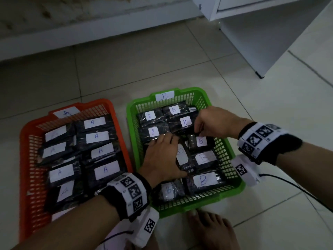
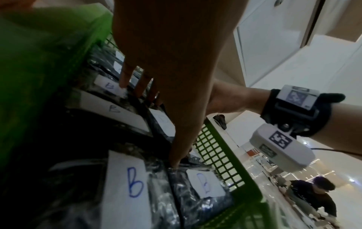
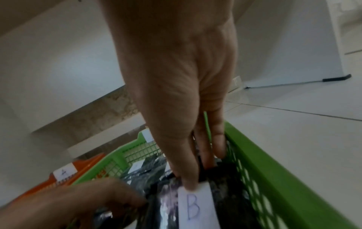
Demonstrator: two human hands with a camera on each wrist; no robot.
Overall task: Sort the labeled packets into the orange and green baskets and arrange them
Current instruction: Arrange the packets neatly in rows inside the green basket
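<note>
Packets: black, film-wrapped B packets (image 1: 201, 141) lie in the green basket (image 1: 232, 188), right of the orange basket (image 1: 25, 159).
Left hand (image 1: 162, 156): fingers spread, pressing a middle packet.
Right hand (image 1: 214, 121): pinching the far edge of a packet.
Handling: judged light, pliable, slippery film; grip by the edges.

Packets (image 1: 202, 181): glossy, crinkled black film with matt paper labels. Green basket (image 1: 234, 170) beneath both hands: smooth plastic lattice.
</note>
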